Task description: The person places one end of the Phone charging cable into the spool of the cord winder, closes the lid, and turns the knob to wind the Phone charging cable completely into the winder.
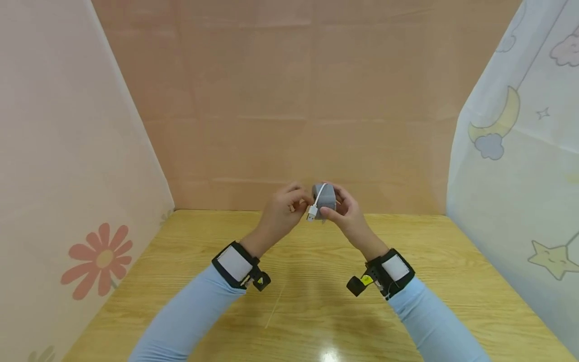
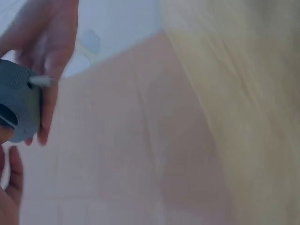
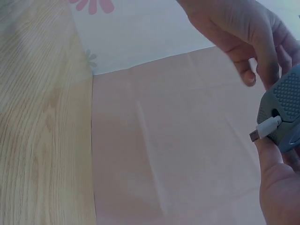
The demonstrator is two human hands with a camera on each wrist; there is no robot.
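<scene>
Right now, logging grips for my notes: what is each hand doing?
Left hand: fingers curled, pinching the white cable.
Right hand: curled round the grey device, thumb on its front.

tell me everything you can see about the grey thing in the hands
The grey gadget is small and rounded, plastic-looking, with a diamond-textured face and a dark opening in its side. A white cable crosses it, ending in a free USB plug. It is held up above the wooden table; the right hand grips it, and the left hand meets it beside the cable.
</scene>
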